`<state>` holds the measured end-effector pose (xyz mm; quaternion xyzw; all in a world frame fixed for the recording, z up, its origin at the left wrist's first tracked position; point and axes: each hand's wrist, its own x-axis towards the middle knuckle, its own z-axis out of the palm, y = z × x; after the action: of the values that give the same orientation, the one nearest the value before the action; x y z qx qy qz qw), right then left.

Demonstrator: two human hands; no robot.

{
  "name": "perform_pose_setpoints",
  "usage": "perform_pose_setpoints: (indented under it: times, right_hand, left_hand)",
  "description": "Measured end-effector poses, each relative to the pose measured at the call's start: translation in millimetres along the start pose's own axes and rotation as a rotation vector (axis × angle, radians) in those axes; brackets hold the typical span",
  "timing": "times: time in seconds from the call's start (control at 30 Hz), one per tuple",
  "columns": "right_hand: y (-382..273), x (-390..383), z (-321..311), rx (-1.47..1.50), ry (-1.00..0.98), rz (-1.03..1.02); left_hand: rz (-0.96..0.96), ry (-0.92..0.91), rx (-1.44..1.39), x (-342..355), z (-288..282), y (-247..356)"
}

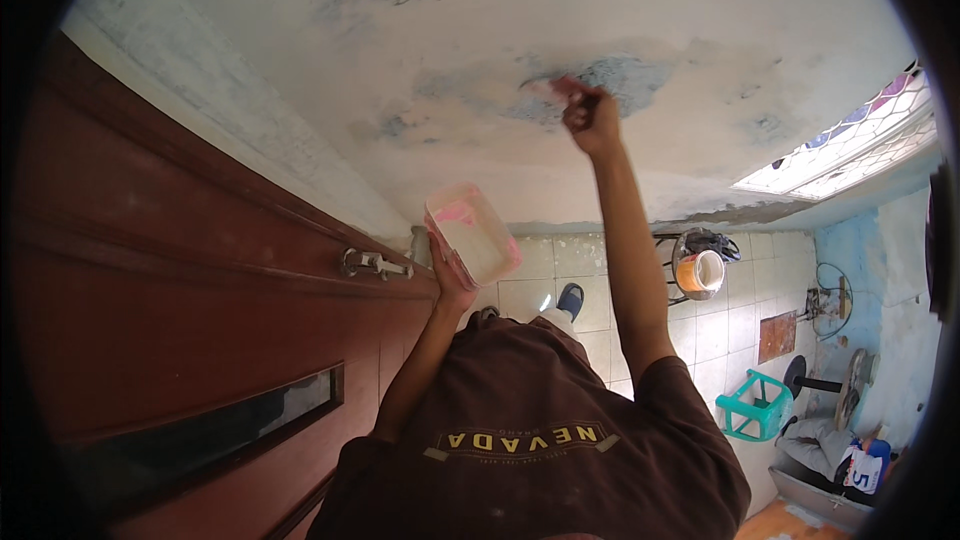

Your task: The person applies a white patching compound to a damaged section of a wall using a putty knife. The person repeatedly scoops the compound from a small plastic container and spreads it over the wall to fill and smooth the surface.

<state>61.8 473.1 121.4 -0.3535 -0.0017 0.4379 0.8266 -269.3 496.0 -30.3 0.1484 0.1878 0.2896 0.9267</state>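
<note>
My left hand (453,275) grips a rectangular, see-through pink plastic tub (505,230) by its side. Whitish paste and pink smears show inside it. With my arm stretched out, my right hand (594,120) is closed on a flat reddish scraper (556,90), slightly smeared by motion. The scraper is at the wall, beside a rough grey-blue patch (630,85) where the paint is worn; whether its edge touches cannot be made out. More stained, cracked spots show around on the off-white wall (400,40).
At my left stands a brown door (200,240) with a metal handle (375,263). An orange-and-white bucket (700,271) sits on a dark stand by the wall. Farther right are a teal plastic stool (755,406), a meshed window (850,145) and piled items (825,445) on the tiled floor (712,335).
</note>
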Motion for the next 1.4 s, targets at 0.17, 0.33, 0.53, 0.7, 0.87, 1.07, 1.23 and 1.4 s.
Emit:
perform_pose_setpoints:
  times: [0.17, 0.33, 0.53, 0.7, 0.87, 1.07, 1.23, 1.4]
  right_hand:
    - [-30.8, -61.6, 32.6, -0.03, -0.067, -0.127]
    - [66.1, -29.9, -34.3, -0.142, 0.033, 0.166]
    - [57.3, 24.7, -44.8, -0.09, -0.061, 0.143]
    - [-16.8, -39.6, 30.5, 0.076, -0.138, 0.002]
    - [19.8, -108.8, 17.0, -0.151, -0.094, -0.249]
    - [56.7, -189.7, 1.2, -1.278, -0.175, -0.311]
    - [66.8, -218.4, 14.0, -1.32, -0.072, -0.653]
    - [78.9, -225.8, 9.5, -1.292, 0.015, -0.689]
  left_hand:
    - [0.061, -0.024, 0.026, 1.9, -12.4, 1.4]
    - [0.039, -0.031, -0.016, 7.6, -10.6, -1.2]
    - [0.008, -0.041, -0.013, 16.5, -1.7, -10.0]
    - [0.02, -0.059, -0.021, 3.2, 2.9, -2.4]
    - [-0.05, -0.095, -0.097, 9.9, -4.8, -6.9]
    - [-0.181, -0.098, -0.179, 10.5, -4.2, -4.7]
    - [-0.189, -0.353, -0.082, 5.1, 53.0, 2.9]
    - [-0.138, -0.308, -0.016, 2.6, 56.7, -9.3]
